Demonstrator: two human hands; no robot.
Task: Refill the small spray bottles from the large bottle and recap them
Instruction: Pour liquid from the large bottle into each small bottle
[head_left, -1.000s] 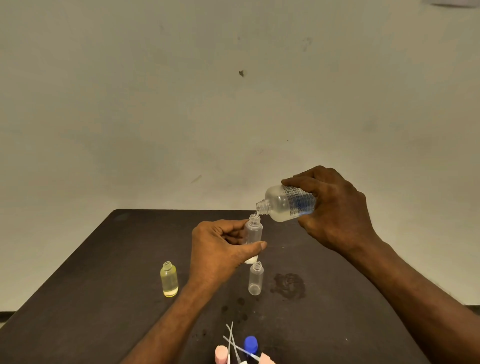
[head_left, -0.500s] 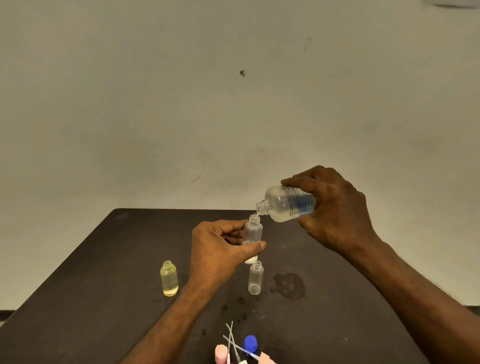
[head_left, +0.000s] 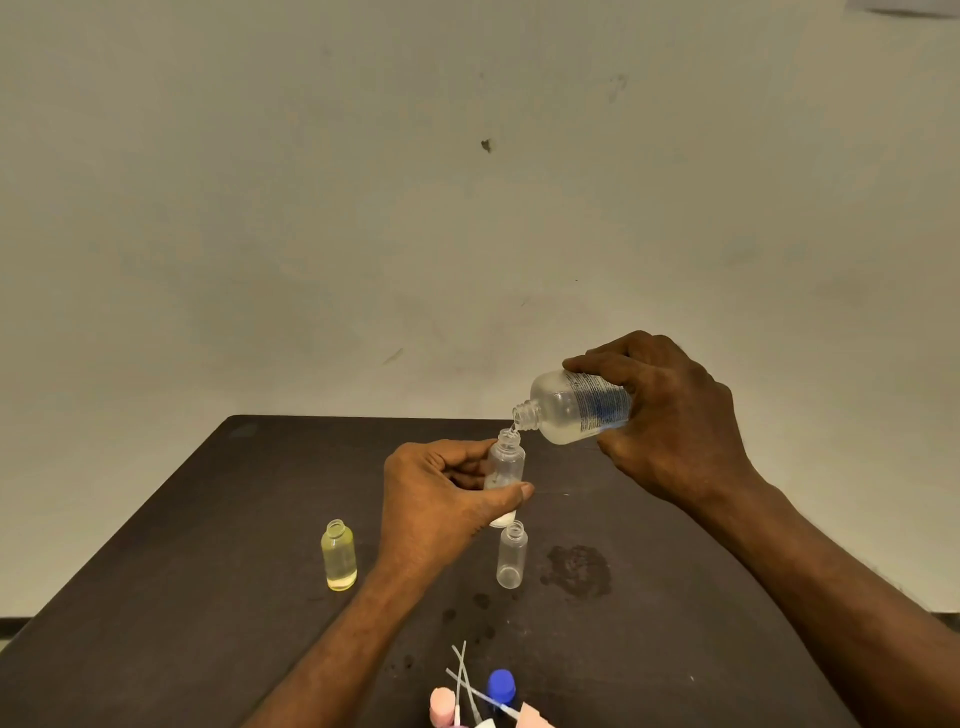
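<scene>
My right hand (head_left: 670, 421) grips the large clear bottle (head_left: 576, 408), tipped with its open neck down to the left. A thin stream runs from it into a small clear spray bottle (head_left: 506, 460) that my left hand (head_left: 441, 499) holds upright above the table between thumb and fingers. A second small clear bottle (head_left: 511, 555) stands uncapped on the dark table (head_left: 208, 545) just below. A small bottle of yellow liquid (head_left: 338, 556) stands uncapped to the left.
Spray caps lie at the near table edge: a pink cap (head_left: 441, 704), a blue cap (head_left: 501, 685) and thin white dip tubes (head_left: 462, 675). A wet patch (head_left: 576, 569) and a few drops darken the table right of the bottles. A plain wall rises behind.
</scene>
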